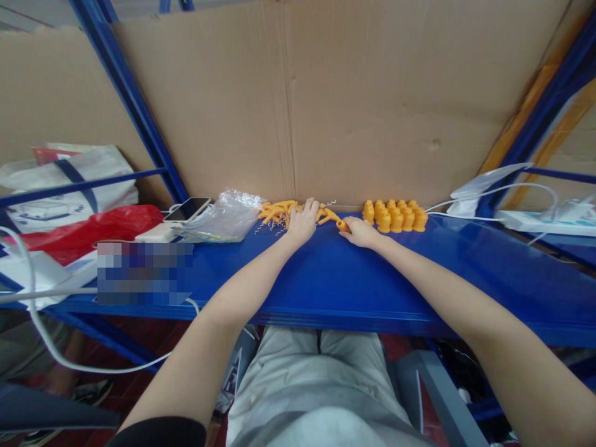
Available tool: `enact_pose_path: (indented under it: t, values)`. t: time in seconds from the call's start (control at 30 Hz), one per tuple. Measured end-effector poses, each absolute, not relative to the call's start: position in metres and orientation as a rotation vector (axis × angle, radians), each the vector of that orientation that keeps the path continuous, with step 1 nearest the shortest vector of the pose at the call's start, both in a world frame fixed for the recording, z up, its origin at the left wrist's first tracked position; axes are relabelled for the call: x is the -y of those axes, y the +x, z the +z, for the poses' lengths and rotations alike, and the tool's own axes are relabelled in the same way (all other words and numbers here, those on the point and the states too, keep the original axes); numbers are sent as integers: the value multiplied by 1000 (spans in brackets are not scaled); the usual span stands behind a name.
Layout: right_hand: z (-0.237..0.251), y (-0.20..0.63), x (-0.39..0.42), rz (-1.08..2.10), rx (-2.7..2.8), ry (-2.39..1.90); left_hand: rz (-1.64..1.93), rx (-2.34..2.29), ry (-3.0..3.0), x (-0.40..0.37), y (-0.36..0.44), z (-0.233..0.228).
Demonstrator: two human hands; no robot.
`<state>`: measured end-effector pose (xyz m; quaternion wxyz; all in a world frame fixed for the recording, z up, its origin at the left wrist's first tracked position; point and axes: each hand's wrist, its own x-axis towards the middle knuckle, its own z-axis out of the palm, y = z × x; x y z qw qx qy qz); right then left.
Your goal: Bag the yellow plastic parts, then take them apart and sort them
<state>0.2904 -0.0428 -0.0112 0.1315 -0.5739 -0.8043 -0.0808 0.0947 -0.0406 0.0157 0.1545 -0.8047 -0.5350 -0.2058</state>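
My left hand [303,220] lies palm down over a pile of orange branching plastic pieces [278,212], its fingers stretched out and slightly apart. Thin curly springs [279,234] lie around the pile. To the right, my right hand [362,233] is closed on a small orange hollow piece [343,226] with its round end turned towards me. Just beyond that hand, several orange bottle-shaped pieces [395,217] stand upright in close rows. The undersides of my left fingers are hidden.
A clear plastic bag [226,217] lies left of the pile, beside a phone [189,210] and a white box [156,233]. A red bag [97,231] and white cables lie further left. Cardboard [372,105] backs the blue shelf [326,279]; a power strip [544,221] is at right.
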Motion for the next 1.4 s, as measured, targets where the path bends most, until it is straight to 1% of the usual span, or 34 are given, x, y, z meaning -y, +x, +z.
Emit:
enact_pose_path:
  t: [0.3, 0.43, 0.6, 0.83, 0.97, 1.17, 1.4]
  values:
    - [-12, 313, 22, -136, 2059, -1558, -564, 1470, -2238, 35, 92, 11]
    - [-9, 315, 25, -125, 2028, -1602, -532, 1486, -2233, 30, 88, 8]
    - [-4, 312, 31, -174, 1975, -1720, -551, 1450, -2259, 24, 86, 4]
    - [-2, 313, 35, -301, 1993, -1777, -559, 1409, -2266, 18, 84, -1]
    - [-5, 313, 34, -365, 2047, -1664, -523, 1417, -2273, 21, 86, 1]
    - [-7, 309, 35, -450, 2192, -1380, -585, 1242, -2400, 17, 86, -2]
    - [-3, 308, 40, -493, 2245, -1367, -752, 1061, -2586, 3, 78, -8]
